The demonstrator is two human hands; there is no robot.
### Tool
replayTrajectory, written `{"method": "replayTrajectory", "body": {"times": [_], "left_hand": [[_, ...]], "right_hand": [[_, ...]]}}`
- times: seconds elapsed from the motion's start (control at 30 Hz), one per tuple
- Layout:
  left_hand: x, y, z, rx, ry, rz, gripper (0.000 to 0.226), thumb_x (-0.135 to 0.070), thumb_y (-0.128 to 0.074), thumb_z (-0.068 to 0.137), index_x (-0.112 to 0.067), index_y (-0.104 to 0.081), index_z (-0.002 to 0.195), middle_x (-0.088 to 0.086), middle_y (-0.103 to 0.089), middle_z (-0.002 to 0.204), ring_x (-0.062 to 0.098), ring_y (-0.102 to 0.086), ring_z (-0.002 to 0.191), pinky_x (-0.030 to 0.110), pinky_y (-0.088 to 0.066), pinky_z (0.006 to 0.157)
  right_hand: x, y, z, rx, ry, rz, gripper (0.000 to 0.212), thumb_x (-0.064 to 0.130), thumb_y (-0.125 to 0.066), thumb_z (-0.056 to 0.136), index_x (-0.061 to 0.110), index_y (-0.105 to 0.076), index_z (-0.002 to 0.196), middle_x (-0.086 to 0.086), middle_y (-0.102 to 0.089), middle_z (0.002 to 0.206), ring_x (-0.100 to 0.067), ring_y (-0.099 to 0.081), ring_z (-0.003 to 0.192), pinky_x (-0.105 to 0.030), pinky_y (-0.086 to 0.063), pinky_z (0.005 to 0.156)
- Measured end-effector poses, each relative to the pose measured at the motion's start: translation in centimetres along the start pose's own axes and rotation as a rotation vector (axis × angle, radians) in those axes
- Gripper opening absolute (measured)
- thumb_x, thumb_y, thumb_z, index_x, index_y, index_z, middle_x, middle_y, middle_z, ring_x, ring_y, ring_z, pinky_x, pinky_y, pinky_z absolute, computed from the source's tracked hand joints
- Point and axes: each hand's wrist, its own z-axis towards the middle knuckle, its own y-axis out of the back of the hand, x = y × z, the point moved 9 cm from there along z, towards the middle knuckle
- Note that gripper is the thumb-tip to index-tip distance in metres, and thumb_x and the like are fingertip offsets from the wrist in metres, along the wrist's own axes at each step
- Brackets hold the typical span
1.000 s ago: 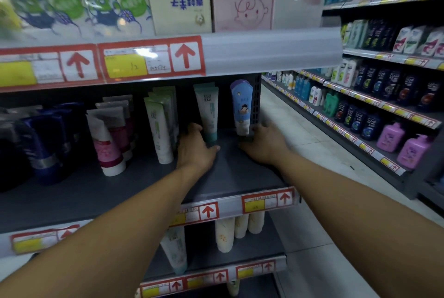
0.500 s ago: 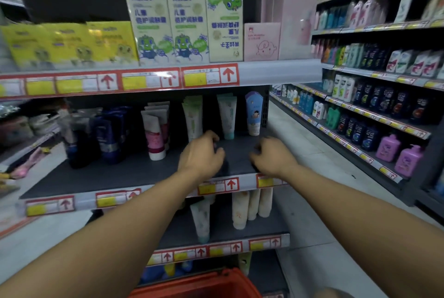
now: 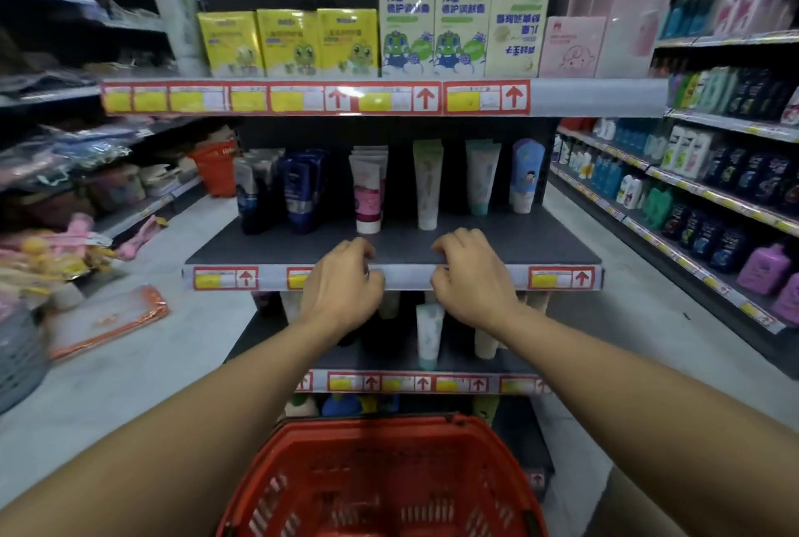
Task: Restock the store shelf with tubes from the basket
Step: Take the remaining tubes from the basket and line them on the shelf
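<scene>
Both hands, left hand [image 3: 341,290] and right hand [image 3: 471,281], hover loosely curled and empty above the shelf [image 3: 557,249] edge; tubes [image 3: 428,190] stand behind, the basket [image 3: 385,489] below. A careless reach could topple them.

Both hands hang in front of the dark shelf [image 3: 540,246], the left hand [image 3: 341,290] and right hand [image 3: 473,281] loosely curled, holding nothing. Tubes [image 3: 428,186] stand upright at the far side. A red basket [image 3: 380,480] sits near, below the arms.
</scene>
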Motion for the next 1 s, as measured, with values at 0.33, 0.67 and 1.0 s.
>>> {"method": "replayTrajectory", "body": {"times": [0.33, 0.67, 1.0], "left_hand": [[6.3, -4.3, -8.4, 0.11, 0.078, 0.02, 0.013, -0.026, -0.061, 0.09, -0.027, -0.061, 0.103, -0.005, -0.062, 0.099, 0.026, -0.063, 0.093, 0.034, -0.043, 0.069], [13.4, -16.1, -16.4, 0.45, 0.275, -0.011, 0.013, -0.027, -0.06, 0.088, -0.028, -0.065, 0.1, -0.004, -0.072, 0.101, 0.026, -0.067, 0.097, 0.034, -0.053, 0.074], [21.5, -28.2, -25.9, 0.802, 0.573, -0.056, 0.01, -0.022, -0.061, 0.084, -0.029, -0.065, 0.091, 0.002, -0.076, 0.1, 0.028, -0.072, 0.098, 0.036, -0.058, 0.082]], "right_hand": [[7.3, -9.1, -7.7, 0.119, 0.232, 0.058, 0.026, 0.016, -0.063, 0.078, 0.007, -0.067, 0.103, -0.008, -0.061, 0.094, -0.03, -0.054, 0.092, -0.04, -0.048, 0.079], [5.4, -22.6, -18.4, 0.532, 0.238, 0.032, 0.024, 0.022, -0.06, 0.077, 0.008, -0.063, 0.096, -0.012, -0.058, 0.095, -0.031, -0.052, 0.089, -0.043, -0.048, 0.076], [0.0, -36.0, -31.8, 1.122, 0.044, 0.002, 0.027, 0.016, -0.075, 0.072, 0.004, -0.069, 0.095, -0.019, -0.069, 0.094, -0.041, -0.065, 0.089, -0.039, -0.054, 0.077]]}}
